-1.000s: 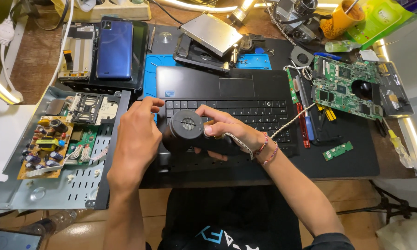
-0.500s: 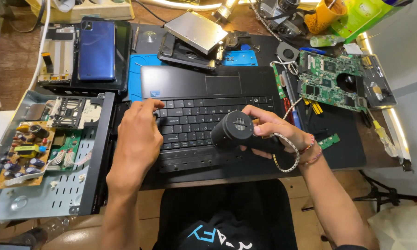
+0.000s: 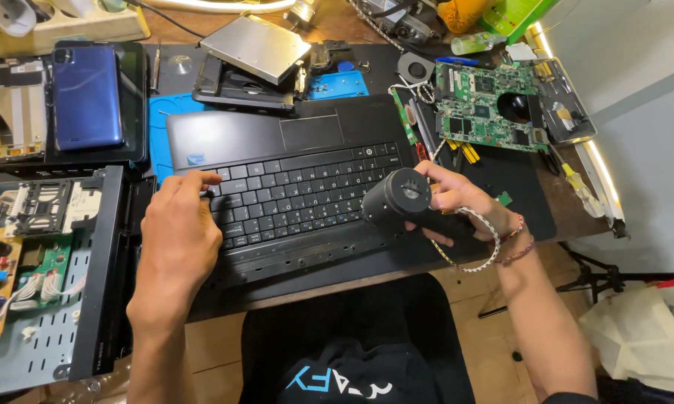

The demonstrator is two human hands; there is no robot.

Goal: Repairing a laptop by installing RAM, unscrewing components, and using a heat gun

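Observation:
My right hand (image 3: 456, 198) grips a black cylindrical air blower (image 3: 396, 200) with a braided wrist cord, held over the right end of a black laptop keyboard deck (image 3: 299, 187) that lies turned around on a dark mat. My left hand (image 3: 176, 232) rests palm down on the deck's left side, fingertips on the keys. The blower's round end faces the camera.
A green motherboard (image 3: 494, 108) lies to the right, next to several screwdrivers. A blue phone (image 3: 86, 97) rests on a black tray at the left. An open metal chassis with circuit boards (image 3: 38, 269) fills the left edge. A silver drive (image 3: 254, 46) lies behind the laptop.
My right hand carried the blower from the keyboard's middle to its right end. My left hand stayed on the left side of the keys.

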